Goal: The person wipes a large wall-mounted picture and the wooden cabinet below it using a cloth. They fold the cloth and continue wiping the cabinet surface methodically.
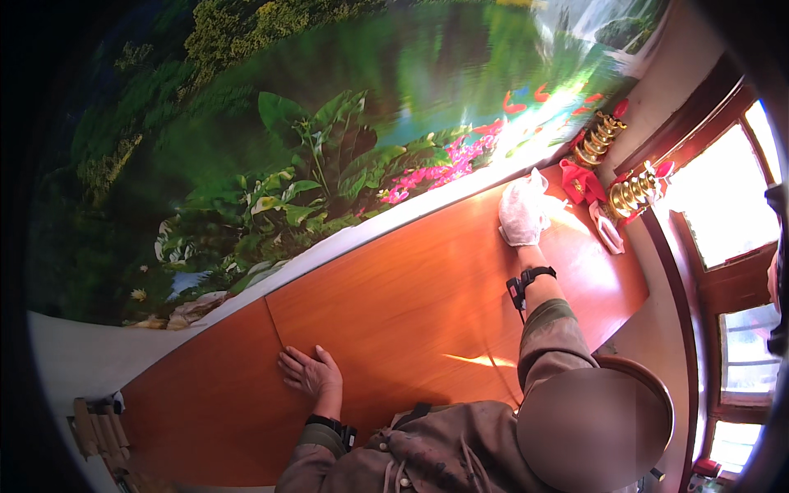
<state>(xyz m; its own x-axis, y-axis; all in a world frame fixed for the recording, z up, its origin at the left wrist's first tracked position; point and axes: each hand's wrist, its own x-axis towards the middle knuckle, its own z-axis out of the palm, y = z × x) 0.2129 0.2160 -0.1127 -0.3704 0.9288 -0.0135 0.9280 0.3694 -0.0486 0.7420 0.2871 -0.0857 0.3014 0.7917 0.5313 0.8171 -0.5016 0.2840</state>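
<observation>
My right hand (524,206) is wrapped in a pale pinkish cloth (521,215) on the glossy orange-brown wooden surface (394,289), near its far right end. The cloth hides my fingers. Bare and palm down, my left hand (313,373) lies on the same surface with its fingers apart, beside a narrow seam between two panels. Both wrists carry black straps with small devices. Just right of the wrapped hand are a red cloth (581,182) and a folded pale pink cloth (606,228).
Two gold tiered ornaments (632,194) with red tips stand by the corner. A large landscape picture (345,154) covers the wall behind. At right is a wood-framed window (730,197). A round, brown-rimmed object (666,400) sits at lower right, and rolled or stick-like items (102,431) at lower left.
</observation>
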